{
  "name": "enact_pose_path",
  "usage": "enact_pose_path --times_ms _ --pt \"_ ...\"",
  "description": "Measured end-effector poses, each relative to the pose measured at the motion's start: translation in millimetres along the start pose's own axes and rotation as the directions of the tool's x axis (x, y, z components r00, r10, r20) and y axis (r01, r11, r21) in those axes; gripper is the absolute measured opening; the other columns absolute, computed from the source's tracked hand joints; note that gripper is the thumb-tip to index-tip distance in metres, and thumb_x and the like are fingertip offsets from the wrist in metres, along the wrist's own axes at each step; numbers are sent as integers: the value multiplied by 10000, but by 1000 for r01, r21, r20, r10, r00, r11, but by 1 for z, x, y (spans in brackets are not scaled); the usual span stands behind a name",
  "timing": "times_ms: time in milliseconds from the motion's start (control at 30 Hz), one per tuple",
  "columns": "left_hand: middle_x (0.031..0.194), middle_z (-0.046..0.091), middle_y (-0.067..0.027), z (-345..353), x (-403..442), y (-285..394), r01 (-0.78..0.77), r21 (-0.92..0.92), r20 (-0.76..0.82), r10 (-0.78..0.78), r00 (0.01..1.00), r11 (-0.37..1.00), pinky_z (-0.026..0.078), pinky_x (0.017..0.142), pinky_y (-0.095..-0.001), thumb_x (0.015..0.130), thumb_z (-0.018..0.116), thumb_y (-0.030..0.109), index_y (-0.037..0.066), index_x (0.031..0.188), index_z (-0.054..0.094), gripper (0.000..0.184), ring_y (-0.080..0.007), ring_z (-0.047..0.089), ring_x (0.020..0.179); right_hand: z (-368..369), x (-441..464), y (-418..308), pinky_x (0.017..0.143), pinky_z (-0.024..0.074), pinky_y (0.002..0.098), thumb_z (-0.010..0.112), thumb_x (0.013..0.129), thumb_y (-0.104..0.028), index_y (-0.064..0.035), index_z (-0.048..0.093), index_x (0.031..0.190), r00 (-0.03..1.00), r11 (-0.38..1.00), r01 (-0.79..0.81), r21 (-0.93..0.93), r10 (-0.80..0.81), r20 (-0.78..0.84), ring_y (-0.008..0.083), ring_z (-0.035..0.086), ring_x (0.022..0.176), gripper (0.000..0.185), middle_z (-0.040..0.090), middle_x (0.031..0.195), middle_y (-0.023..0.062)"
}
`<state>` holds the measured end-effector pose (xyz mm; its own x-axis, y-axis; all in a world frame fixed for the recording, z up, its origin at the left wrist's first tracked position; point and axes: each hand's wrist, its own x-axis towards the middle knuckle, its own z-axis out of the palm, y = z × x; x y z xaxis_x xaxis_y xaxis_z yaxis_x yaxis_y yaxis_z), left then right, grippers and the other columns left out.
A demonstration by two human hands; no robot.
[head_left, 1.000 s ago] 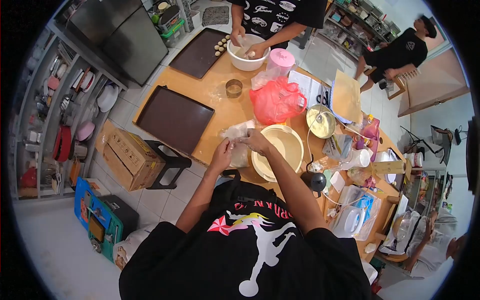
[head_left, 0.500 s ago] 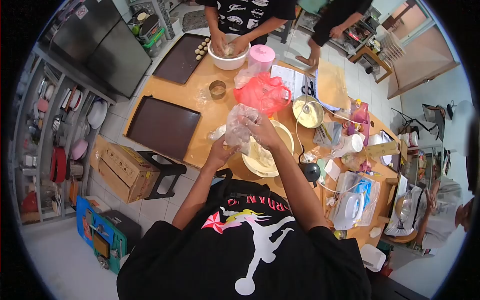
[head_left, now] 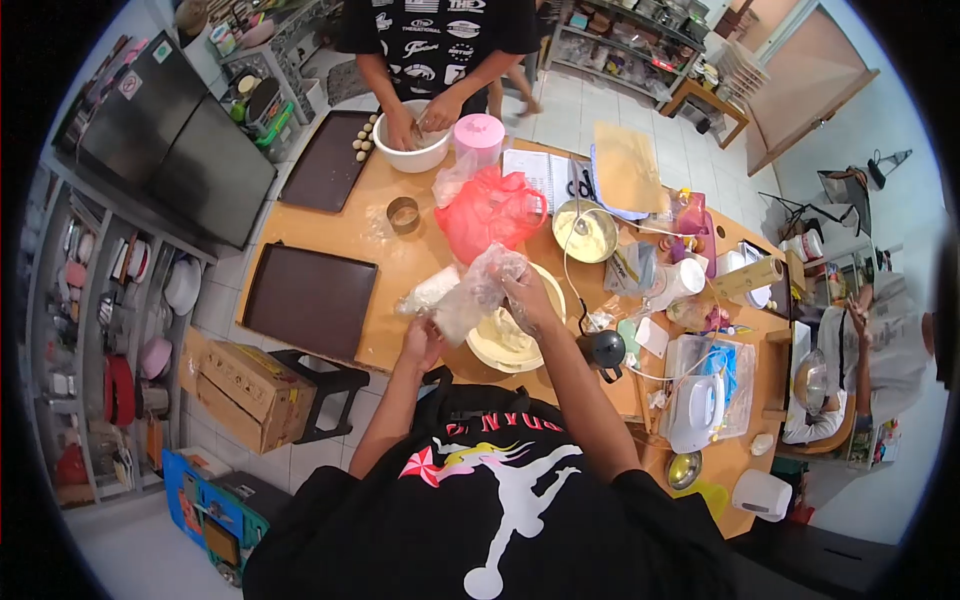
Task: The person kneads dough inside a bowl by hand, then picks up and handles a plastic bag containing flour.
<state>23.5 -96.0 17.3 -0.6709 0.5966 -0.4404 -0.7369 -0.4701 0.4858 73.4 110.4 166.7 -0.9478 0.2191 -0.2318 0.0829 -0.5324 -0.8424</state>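
A clear, crumpled plastic bag (head_left: pixel 468 302) is stretched between my two hands over the near side of the table. My left hand (head_left: pixel 424 342) pinches its lower left corner, while my right hand (head_left: pixel 528 300) grips its upper right part. Beneath the bag and my right hand is a cream-coloured bowl (head_left: pixel 552 285) holding pale yellow dough (head_left: pixel 508 340). A white packet (head_left: pixel 430 290) lies just beyond my left hand, partly covered by the bag. The red plastic bag (head_left: pixel 490 215) sits beyond my hands.
Across the table a person works in a white bowl (head_left: pixel 412 158). Dark baking trays (head_left: pixel 310 300) lie at left, the far one with small dough balls. A metal ring (head_left: pixel 403 215), a steel bowl (head_left: pixel 610 228) and a black hand mixer (head_left: pixel 603 352) are nearby. Another person is at right.
My hands have moved apart, spreading the plastic bag wider and exposing more of the white packet. The view has shifted, and the person walking at the back has moved mostly out of sight.
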Motion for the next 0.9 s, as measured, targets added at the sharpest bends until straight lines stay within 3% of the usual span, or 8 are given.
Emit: enact_pose_path --times_ms 133,167,333,467,567,667,767,900 --pt "1347 523 -121 8 1 13 -85 -18 45 86 995 996 411 1051 -439 984 389 270 61 1391 411 458 -272 526 1223 -36 3 21 744 559 338 608 948 -243 -62 574 1162 994 1000 1 9 0 -112 161 644 863 282 635 964 30" --pt "1221 594 -127 17 -4 17 -125 -51 -31 124 992 991 492 964 -404 970 429 153 1 1258 498 333 -251 593 1130 -45 4 26 748 559 341 598 953 -251 -63 572 1181 990 1000 -10 -18 7 -142 161 642 872 296 635 970 32" --pt "1085 645 -99 0 1 25 -247 274 -144 294 945 929 521 856 -329 979 507 168 -15 1163 561 265 -189 641 977 -64 -4 42 768 540 352 551 972 -228 -85 566 1216 928 985 -151 -81 113 -355 154 593 932 284 611 1046 20" --pt "949 650 -64 35 -11 39 -328 414 -119 408 905 849 503 776 -292 1003 495 214 -19 1055 614 267 -134 617 860 -93 -2 78 778 516 365 566 954 -214 -123 578 1148 880 970 -177 168 233 -415 165 577 891 215 587 1032 18" --pt "862 625 -47 51 -13 45 -372 675 -13 515 857 637 471 712 -281 1016 469 217 -26 982 621 289 -116 564 783 -98 -3 87 757 516 362 585 935 -249 -139 570 1123 854 925 -156 346 302 -424 183 584 871 218 593 1002 30" --pt "857 627 -60 76 -21 52 -360 804 64 533 844 473 459 732 -271 1031 424 192 -42 967 605 303 -114 548 776 -104 -4 93 738 535 362 564 943 -248 -130 556 1142 857 905 -159 395 325 -400 202 597 871 232 597 997 42" --pt "782 601 -84 104 -32 58 -390 882 178 581 794 263 447 688 -293 1025 420 169 -46 935 577 281 -129 520 723 -108 -6 96 712 552 388 565 928 -207 -93 551 1071 887 856 -110 505 314 -338 213 612 833 183 591 961 63" --pt "699 543 -146 124 -32 58 -395 915 258 627 735 87 423 621 -326 1013 430 153 -39 909 548 248 -174 490 637 -118 -2 104 706 571 362 552 947 -236 -87 548 1137 866 892 -121 435 309 -394 221 623 840 242 609 981 69"
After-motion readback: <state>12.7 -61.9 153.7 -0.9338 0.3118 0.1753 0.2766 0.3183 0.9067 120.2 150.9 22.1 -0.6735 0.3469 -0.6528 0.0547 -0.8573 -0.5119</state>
